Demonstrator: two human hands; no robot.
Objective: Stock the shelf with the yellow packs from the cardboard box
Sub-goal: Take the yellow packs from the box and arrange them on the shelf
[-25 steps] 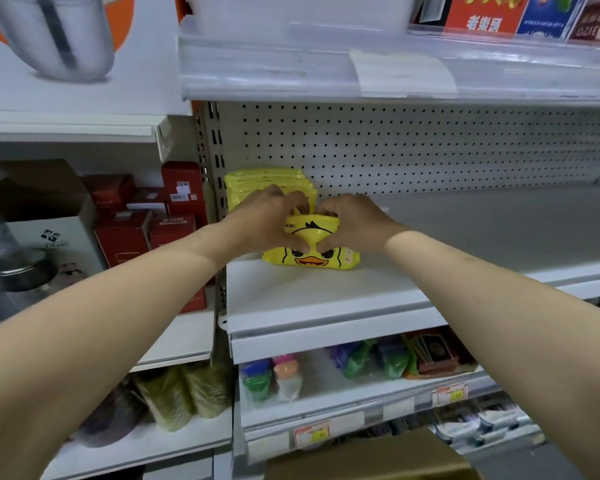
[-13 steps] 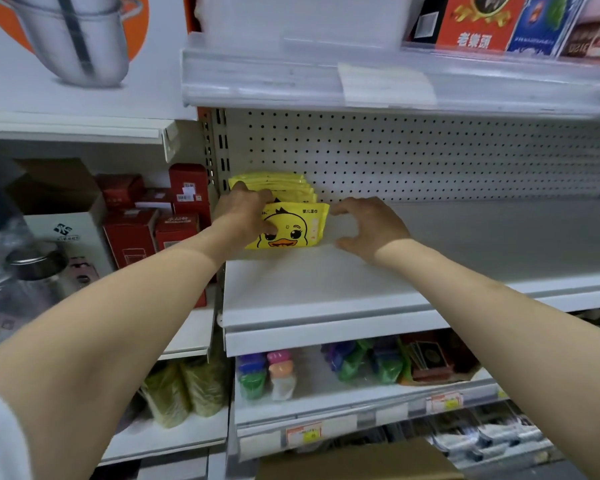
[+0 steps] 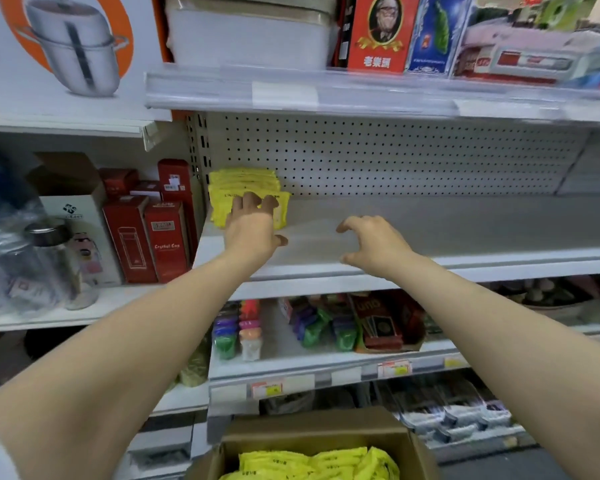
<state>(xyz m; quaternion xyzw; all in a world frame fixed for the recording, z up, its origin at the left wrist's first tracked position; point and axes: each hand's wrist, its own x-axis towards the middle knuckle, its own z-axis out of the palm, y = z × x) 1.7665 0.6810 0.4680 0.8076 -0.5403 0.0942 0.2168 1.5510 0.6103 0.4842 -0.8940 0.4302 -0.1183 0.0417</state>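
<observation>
The left hand (image 3: pixel 253 226), fingers spread, steadies upright yellow plastic packs (image 3: pixel 243 183) left of centre on the white metal shelf (image 3: pixel 465 230); the right hand (image 3: pixel 374 244) hovers empty, half-curled; released, they may topple

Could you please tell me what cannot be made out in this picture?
Head view:
Front yellow pack: print covered by the left hand.
Cardboard box: cut off by the bottom edge, pack count hidden.
Price tags below: too blurred to read.
</observation>
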